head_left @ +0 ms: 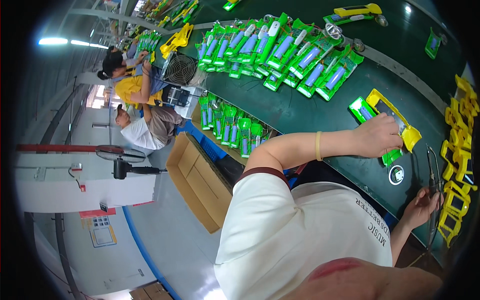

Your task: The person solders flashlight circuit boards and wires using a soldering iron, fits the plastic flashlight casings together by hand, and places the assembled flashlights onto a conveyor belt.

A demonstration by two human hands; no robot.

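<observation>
My left hand point(378, 136), a yellow band round its wrist, is closed over a green lamp casing point(358, 107) with a blue cylindrical battery point(366, 114). Its fingertips press together beside a yellow lamp frame point(412, 136); what they pinch is hidden. Below that hand, a small round white plate point(396, 175) lies on the dark green table point(280, 107). My right hand point(423, 207) grips a slim soldering iron point(433, 182), which points away from me. Its fingers are wrapped round the handle.
Many green casings with batteries point(280, 47) are heaped at the far side, more stand in a box point(230, 125) beside the table. Yellow frames point(455, 155) line the right edge. A cardboard box point(197, 182), a fan point(120, 157) and co-workers point(137, 90) are to the left.
</observation>
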